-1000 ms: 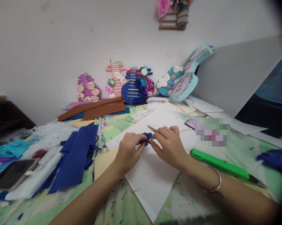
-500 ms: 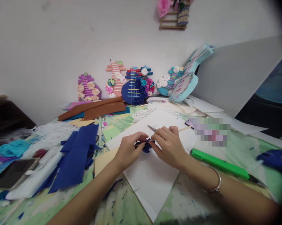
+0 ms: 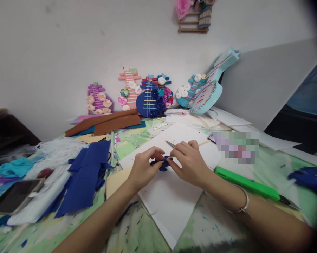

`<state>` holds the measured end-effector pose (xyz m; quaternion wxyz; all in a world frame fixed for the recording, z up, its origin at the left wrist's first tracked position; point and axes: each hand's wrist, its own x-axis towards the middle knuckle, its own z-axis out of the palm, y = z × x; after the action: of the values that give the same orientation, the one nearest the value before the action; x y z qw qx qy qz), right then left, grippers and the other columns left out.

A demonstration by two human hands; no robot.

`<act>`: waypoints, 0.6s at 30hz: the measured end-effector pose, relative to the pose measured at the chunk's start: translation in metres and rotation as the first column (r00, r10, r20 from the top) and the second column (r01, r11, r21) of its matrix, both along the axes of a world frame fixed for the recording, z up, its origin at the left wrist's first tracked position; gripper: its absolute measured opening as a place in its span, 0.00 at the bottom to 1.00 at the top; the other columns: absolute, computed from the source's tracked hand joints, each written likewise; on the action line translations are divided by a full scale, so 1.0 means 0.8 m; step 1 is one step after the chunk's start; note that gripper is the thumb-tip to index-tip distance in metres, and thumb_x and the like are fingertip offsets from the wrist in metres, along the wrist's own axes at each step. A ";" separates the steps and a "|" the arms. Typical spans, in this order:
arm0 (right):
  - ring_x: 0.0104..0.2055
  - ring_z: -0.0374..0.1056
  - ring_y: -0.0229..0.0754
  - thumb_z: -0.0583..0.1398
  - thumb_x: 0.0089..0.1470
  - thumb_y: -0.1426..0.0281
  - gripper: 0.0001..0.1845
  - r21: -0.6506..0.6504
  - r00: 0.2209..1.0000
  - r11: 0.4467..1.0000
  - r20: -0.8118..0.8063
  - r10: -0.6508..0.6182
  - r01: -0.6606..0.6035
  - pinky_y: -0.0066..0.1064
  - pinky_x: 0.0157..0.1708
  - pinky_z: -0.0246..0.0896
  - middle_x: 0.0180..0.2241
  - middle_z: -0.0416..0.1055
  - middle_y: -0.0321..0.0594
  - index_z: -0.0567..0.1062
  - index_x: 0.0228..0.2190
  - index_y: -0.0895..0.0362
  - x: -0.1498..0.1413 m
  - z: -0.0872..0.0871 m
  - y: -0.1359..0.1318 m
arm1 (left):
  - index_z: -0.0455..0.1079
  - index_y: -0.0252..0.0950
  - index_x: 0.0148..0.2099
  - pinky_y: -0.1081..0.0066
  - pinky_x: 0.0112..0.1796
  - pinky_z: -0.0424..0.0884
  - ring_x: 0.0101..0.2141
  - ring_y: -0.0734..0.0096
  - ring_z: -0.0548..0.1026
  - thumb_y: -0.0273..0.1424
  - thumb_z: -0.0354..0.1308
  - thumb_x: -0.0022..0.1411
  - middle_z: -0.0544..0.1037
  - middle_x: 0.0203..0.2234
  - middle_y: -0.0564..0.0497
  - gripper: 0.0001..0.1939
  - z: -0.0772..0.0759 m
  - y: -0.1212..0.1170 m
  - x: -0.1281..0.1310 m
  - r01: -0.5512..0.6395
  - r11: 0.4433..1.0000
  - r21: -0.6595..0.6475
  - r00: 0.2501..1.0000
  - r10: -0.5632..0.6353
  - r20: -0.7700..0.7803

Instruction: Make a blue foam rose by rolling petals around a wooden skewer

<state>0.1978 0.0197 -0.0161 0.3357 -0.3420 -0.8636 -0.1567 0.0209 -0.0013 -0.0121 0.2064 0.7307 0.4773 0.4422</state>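
Between both hands, above a white sheet (image 3: pixel 171 211), is a small crumpled piece of dark blue crepe paper (image 3: pixel 163 165). My left hand (image 3: pixel 146 165) pinches its left side between thumb and fingers. My right hand (image 3: pixel 188 163) is closed on a thin wooden stick (image 3: pixel 169 157) whose near end touches the blue paper; the stick appears to run under that hand and out past the knuckles. A pointed metal blade tip (image 3: pixel 170 143) shows just beyond the right fingers, its other end hidden by the hand.
A green utility knife (image 3: pixel 249 183) with its blade out lies right of my right forearm. Blue crepe paper strips (image 3: pixel 81 186), a phone (image 3: pixel 14 196) and white yarn (image 3: pixel 58 153) lie at left. Several decorated paper instruments (image 3: pixel 146 102) lean on the wall behind.
The blue paper has turned and sits a little lower between the fingers. My left index finger has lifted off its top, while the thumb stays on it. My right hand has barely moved.
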 end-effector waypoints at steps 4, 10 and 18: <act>0.32 0.58 0.41 0.54 0.56 0.69 0.10 0.013 1.000 1.000 0.009 0.016 -0.016 0.37 0.36 0.43 0.26 0.67 0.40 0.71 0.27 0.59 0.000 0.000 0.000 | 0.71 0.40 0.38 0.69 0.39 0.70 0.32 0.67 0.77 0.23 0.57 0.51 0.80 0.28 0.53 0.11 0.002 0.001 -0.005 0.026 1.000 -0.012 0.999 -0.026 -0.040; 0.34 0.61 0.41 0.54 0.57 0.71 0.08 0.018 0.996 0.995 -0.005 0.094 -0.094 0.40 0.41 0.48 0.27 0.68 0.40 0.71 0.29 0.58 0.002 0.001 0.003 | 0.69 0.38 0.38 0.70 0.37 0.70 0.31 0.70 0.76 0.23 0.56 0.51 0.78 0.28 0.53 0.11 0.004 0.002 -0.006 0.078 0.995 -0.064 0.996 -0.080 -0.030; 0.38 0.63 0.41 0.55 0.54 0.75 0.06 -0.053 0.934 0.973 -0.295 0.200 -0.225 0.37 0.40 0.55 0.34 0.68 0.41 0.71 0.33 0.55 -0.002 -0.001 -0.002 | 0.65 0.35 0.35 0.73 0.31 0.70 0.28 0.72 0.75 0.26 0.59 0.48 0.75 0.25 0.53 0.10 0.002 0.008 -0.003 0.034 0.980 -0.196 0.948 0.031 0.318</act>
<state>0.1964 0.0185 -0.0170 0.4576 -0.2800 -0.8433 -0.0309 0.0184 0.0047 -0.0104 0.3533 0.6256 0.4787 0.5047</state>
